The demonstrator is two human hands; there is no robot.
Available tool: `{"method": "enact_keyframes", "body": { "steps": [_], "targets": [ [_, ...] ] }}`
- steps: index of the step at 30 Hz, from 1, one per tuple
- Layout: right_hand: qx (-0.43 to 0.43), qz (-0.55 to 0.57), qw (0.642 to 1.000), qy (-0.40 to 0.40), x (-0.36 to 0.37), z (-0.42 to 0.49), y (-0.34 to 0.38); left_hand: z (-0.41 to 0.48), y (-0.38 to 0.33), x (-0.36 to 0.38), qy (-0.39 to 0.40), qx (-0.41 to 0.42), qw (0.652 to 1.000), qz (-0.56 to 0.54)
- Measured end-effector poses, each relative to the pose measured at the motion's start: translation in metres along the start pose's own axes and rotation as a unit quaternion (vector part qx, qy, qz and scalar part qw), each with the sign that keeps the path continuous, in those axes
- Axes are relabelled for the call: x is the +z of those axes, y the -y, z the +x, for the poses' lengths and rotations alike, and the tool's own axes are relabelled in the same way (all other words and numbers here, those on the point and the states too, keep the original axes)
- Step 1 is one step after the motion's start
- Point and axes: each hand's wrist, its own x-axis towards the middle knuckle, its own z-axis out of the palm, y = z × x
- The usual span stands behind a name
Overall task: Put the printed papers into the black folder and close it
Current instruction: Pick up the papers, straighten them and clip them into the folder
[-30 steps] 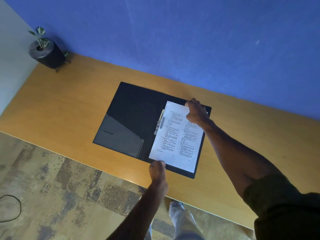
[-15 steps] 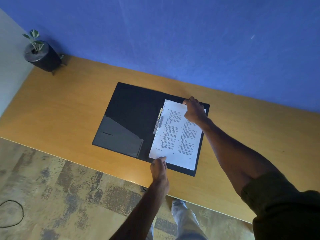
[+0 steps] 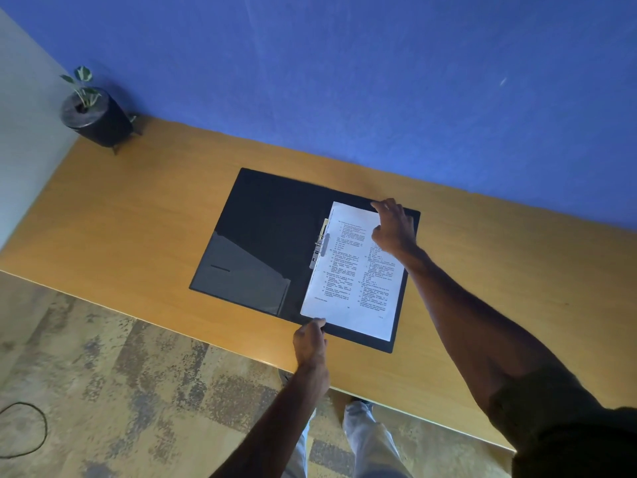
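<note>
The black folder [image 3: 269, 229] lies open and flat on the wooden desk [image 3: 138, 219]. Its left half has a corner pocket. The printed papers [image 3: 351, 281] lie on its right half, their left edge beside the metal clip [image 3: 320, 248] at the spine. My right hand [image 3: 393, 225] rests on the papers' far right corner, fingers spread and touching the top edge. My left hand [image 3: 310, 339] pinches the near left corner of the papers at the folder's front edge.
A small potted plant [image 3: 93, 113] in a dark pot stands at the desk's far left corner against the blue wall. The desk's front edge runs just behind my left wrist. A cable [image 3: 24, 429] lies on the carpet at lower left.
My right hand's fingers have lifted and spread at the papers' top corner. The papers and left hand stay roughly where they were. The camera has shifted slightly.
</note>
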Motion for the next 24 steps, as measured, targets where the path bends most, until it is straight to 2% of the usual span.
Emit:
{"method": "enact_keyframes", "body": {
  "steps": [3, 5, 8, 11, 16, 20, 24],
  "targets": [
    [0.0, 0.039, 0.999, -0.024, 0.008, -0.022, 0.003, -0.001, -0.004, -0.013, -0.062, 0.119, 0.988, 0.073],
    [-0.023, 0.032, 0.999, -0.001, 0.019, -0.041, 0.008, 0.001, -0.015, -0.02, -0.075, 0.215, 0.964, 0.135],
    [-0.05, -0.011, 0.997, 0.062, 0.04, -0.067, 0.017, 0.009, -0.034, -0.024, -0.057, 0.334, 0.909, 0.243],
    [-0.056, -0.048, 0.994, 0.078, 0.056, -0.082, 0.021, 0.022, -0.064, -0.015, -0.026, 0.419, 0.845, 0.331],
    [-0.029, -0.071, 0.993, 0.09, 0.065, -0.086, 0.019, 0.044, -0.12, 0.015, 0.016, 0.471, 0.772, 0.428],
    [-0.023, -0.093, 0.991, 0.096, 0.07, -0.087, 0.016, 0.054, -0.147, 0.033, 0.037, 0.482, 0.731, 0.481],
    [-0.013, -0.087, 0.992, 0.093, 0.075, -0.088, 0.018, 0.061, -0.163, 0.048, 0.06, 0.488, 0.706, 0.51]
  ]
}}
